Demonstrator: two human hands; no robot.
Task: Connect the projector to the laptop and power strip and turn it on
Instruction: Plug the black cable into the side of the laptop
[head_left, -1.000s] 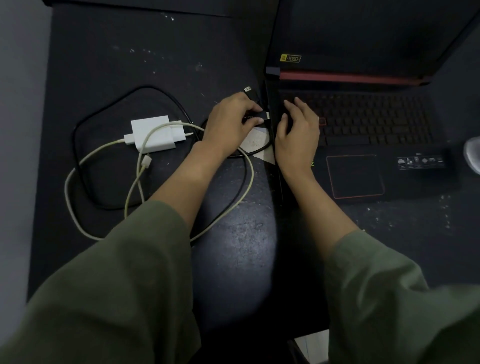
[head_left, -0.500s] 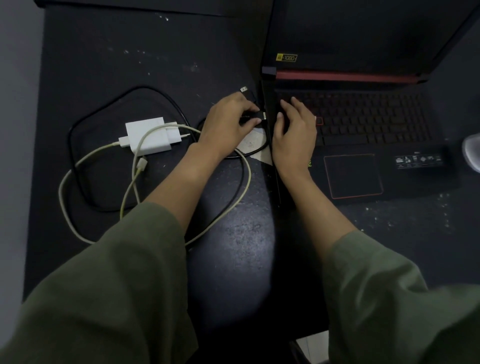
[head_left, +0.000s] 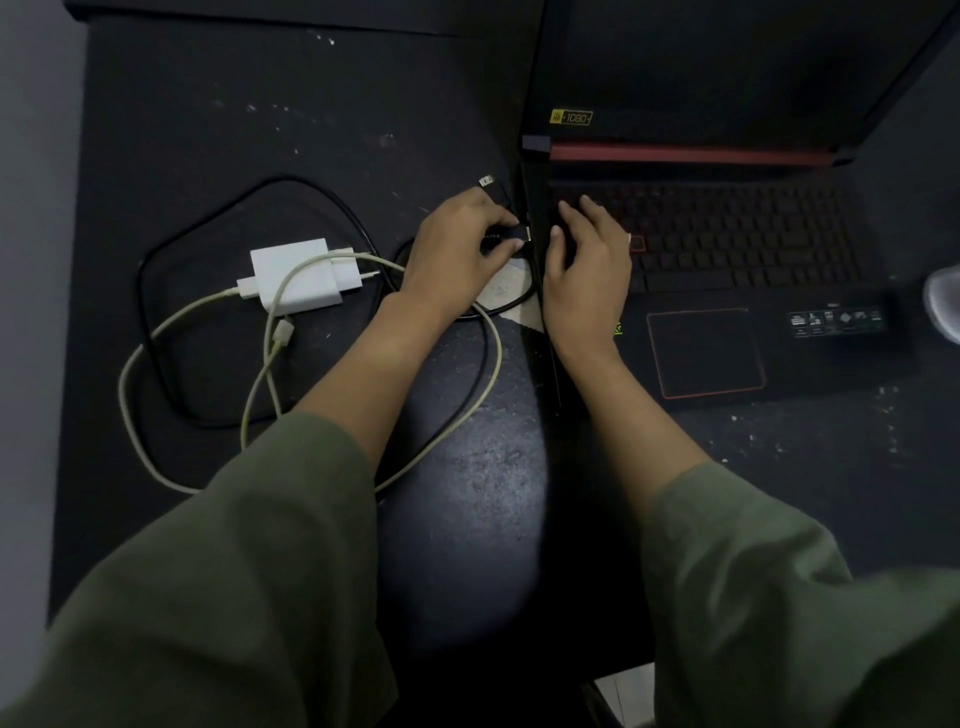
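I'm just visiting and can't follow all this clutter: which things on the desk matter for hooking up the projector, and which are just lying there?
In use:
- laptop
- black cable plug, pinched by the left hand at the laptop's side
- right hand, resting flat on the laptop

Lying about:
- white charger
- white cable
- loose black connector

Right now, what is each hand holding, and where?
Left hand pinches the black plug by its body at the laptop edge. Right hand rests flat, holding nothing.
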